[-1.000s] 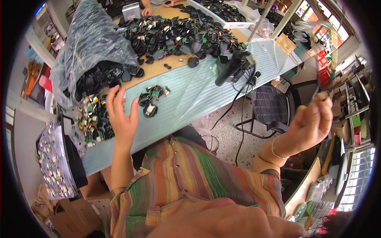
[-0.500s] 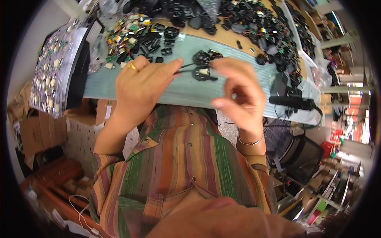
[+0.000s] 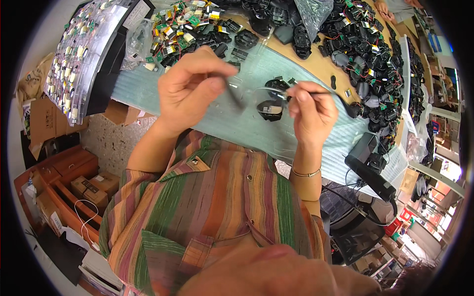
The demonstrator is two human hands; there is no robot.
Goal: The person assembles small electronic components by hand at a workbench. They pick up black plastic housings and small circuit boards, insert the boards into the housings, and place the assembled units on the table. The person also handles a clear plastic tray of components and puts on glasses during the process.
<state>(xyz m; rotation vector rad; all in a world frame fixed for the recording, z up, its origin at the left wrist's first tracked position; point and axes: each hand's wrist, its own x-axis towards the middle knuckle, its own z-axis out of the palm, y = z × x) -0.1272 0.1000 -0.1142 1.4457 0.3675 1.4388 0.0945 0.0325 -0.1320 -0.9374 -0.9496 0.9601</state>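
My left hand [image 3: 190, 91] is raised over the left part of the mat, fingers closed on a thin dark stick-like tool [image 3: 233, 93] that is smeared by motion. My right hand [image 3: 313, 111] pinches a thin dark rod [image 3: 321, 92] between thumb and fingers. A pale curved streak runs left from those fingertips; what it is I cannot make out. Between the hands, a round black plastic housing [image 3: 269, 117] with a pale part in it lies on the mat, just left of my right hand. A second black housing [image 3: 275, 84] sits beyond it, partly covered by the streak.
A pale green ribbed mat [image 3: 143, 93] covers the near tabletop. Circuit boards with battery cells [image 3: 185, 29] are heaped at the back left, black housings [image 3: 363, 64] at the back right. Clear trays of small parts [image 3: 74, 59] stand left. A black-handled device [image 3: 370, 177] lies right.
My right hand has gone from loosely spread to pinching the thin rod. My left hand has lifted its tool away from the housings. The view has shifted, and another person's hand shows at upper right.
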